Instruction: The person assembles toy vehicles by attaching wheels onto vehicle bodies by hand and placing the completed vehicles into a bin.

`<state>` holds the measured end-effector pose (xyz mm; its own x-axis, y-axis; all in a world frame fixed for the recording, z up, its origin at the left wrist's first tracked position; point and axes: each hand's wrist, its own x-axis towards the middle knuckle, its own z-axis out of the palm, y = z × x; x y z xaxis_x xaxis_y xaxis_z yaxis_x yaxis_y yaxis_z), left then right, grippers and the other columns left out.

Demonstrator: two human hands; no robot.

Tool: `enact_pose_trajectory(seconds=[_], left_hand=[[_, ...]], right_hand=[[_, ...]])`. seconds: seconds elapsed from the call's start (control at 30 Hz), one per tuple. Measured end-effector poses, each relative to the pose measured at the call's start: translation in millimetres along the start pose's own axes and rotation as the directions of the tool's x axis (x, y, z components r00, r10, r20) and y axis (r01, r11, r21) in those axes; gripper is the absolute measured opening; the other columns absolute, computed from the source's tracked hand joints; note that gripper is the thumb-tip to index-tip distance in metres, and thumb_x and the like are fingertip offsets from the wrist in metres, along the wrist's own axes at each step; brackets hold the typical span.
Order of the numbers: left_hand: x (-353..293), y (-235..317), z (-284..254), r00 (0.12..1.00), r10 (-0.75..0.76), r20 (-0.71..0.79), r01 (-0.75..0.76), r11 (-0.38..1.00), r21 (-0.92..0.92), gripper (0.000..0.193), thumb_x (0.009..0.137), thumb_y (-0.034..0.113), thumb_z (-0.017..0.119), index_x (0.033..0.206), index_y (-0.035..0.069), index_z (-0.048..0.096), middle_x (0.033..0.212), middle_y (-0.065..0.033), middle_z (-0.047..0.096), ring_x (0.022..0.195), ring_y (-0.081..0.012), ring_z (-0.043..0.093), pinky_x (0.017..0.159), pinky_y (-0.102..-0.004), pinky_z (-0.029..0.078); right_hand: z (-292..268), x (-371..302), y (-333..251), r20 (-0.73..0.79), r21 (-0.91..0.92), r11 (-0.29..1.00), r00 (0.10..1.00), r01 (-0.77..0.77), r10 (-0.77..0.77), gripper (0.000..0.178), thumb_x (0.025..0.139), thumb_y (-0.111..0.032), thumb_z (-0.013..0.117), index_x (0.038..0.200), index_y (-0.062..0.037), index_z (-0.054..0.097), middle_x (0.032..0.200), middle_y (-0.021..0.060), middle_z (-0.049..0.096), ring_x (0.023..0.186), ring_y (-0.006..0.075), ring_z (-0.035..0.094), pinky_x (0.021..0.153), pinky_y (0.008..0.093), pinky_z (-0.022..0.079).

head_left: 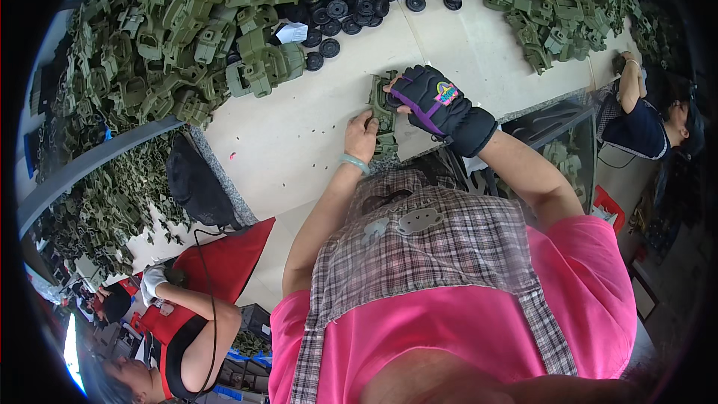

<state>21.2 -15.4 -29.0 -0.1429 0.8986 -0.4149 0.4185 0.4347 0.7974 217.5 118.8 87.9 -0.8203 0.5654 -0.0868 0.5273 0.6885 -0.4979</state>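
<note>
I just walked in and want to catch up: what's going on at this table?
A person in a plaid apron is handling a green plastic part near the edge of the table. The bare left grip touches its left side; the gloved right grip is at its right. Beyond it lie black wheels, with a heap of green parts to their left and another heap to their right.

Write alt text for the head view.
A person's bare left hand and black-gloved right hand hold an olive-green part on a pale tabletop. Beyond lie heaps of green pieces and black wheels; co-workers appear at both sides.
</note>
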Motion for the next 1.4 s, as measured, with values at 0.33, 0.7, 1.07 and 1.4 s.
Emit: enact_pose_trajectory(seconds=[0.33, 0.7, 1.07, 1.4], left_hand=[[-14.1, 14.0, -8.7, 0.970, 0.125, -0.208, -0.094, 0.984, 0.155, 0.069, 0.088, 0.047, 0.079, 0.136, 0.000, 0.061, 0.119, -0.0200, 0.067, 0.109, -0.0399, 0.060, 0.096, -0.0511, 0.049], [-4.8, 14.9, -11.6, 0.964, 0.254, 0.081, -0.264, 0.952, 0.156, 0.063, 0.077, 0.040, 0.086, 0.120, -0.003, 0.068, 0.120, -0.0250, 0.068, 0.125, -0.0470, 0.056, 0.105, -0.0526, 0.047], [1.0, 8.9, -6.6, 0.943, 0.328, 0.052, -0.329, 0.901, 0.283, 0.068, 0.078, 0.043, 0.085, 0.125, -0.001, 0.064, 0.126, -0.0227, 0.065, 0.125, -0.0428, 0.056, 0.107, -0.0509, 0.046], [-41.3, -19.8, 7.2, 0.991, -0.047, -0.127, 0.034, 0.994, -0.103, 0.072, 0.088, 0.053, 0.080, 0.122, -0.008, 0.059, 0.116, -0.0276, 0.068, 0.109, -0.0446, 0.064, 0.097, -0.0482, 0.051]], right_hand=[[-10.8, 28.7, -3.8, -0.307, 0.119, 0.991, 0.951, 0.061, -0.022, 0.047, 0.083, -0.020, 0.074, 0.127, -0.0042, 0.068, 0.114, 0.0157, 0.070, 0.107, 0.0367, 0.065, 0.094, 0.0473, 0.051], [-3.0, 99.0, -8.5, 0.264, -0.084, 0.804, 0.791, 0.588, -0.551, 0.027, 0.086, -0.029, 0.067, 0.100, -0.0064, 0.067, 0.103, 0.0144, 0.068, 0.100, 0.0335, 0.066, 0.087, 0.0462, 0.052], [-3.9, 95.6, -13.8, 0.248, -0.054, 0.932, 0.909, 0.360, -0.336, 0.026, 0.087, -0.029, 0.068, 0.101, -0.0067, 0.067, 0.105, 0.0142, 0.068, 0.100, 0.0341, 0.066, 0.087, 0.0466, 0.052], [30.1, 141.7, -14.3, 0.068, -0.058, 0.976, 0.976, 0.210, -0.206, 0.048, 0.086, -0.019, 0.072, 0.132, -0.0083, 0.064, 0.133, 0.0172, 0.065, 0.124, 0.0378, 0.062, 0.103, 0.0495, 0.051]])
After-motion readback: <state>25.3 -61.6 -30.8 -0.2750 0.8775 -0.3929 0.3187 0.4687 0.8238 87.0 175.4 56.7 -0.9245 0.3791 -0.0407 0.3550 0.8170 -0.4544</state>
